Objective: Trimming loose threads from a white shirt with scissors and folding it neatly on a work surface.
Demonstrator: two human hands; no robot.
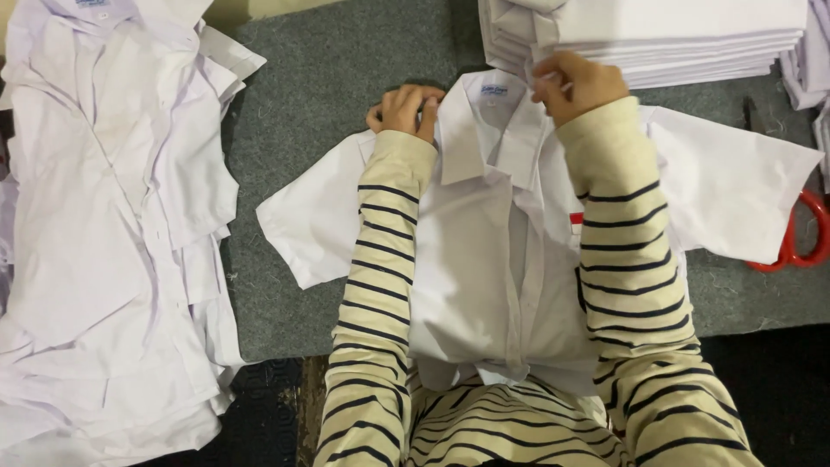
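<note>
Nearest the camera, two sleeves in cream with dark stripes ran up from the bottom edge over a white short-sleeved shirt (484, 259). The shirt lay front up on the grey felt table cover (320, 78), its hem hanging over the near table edge, its short sleeves spread to either side and its collar pointing away from the person.

Left hand (405, 108): curled, fingers pinching the collar's left point at the shoulder. Right hand (577, 84): closed on the collar's right side, lifting that cloth slightly off the table.

To the left, touching nothing in hand, lay a loose pile of unfolded white shirts (112, 233), crumpled and overlapping, reaching from the near edge to the far one. At the right edge, red-handled scissors (800, 238) showed partly under the shirt's right sleeve.

Farthest out, just beyond the right hand, stood a neat stack of folded white shirts (674, 39). More white cloth sat at the far right corner; kind not determinable.
</note>
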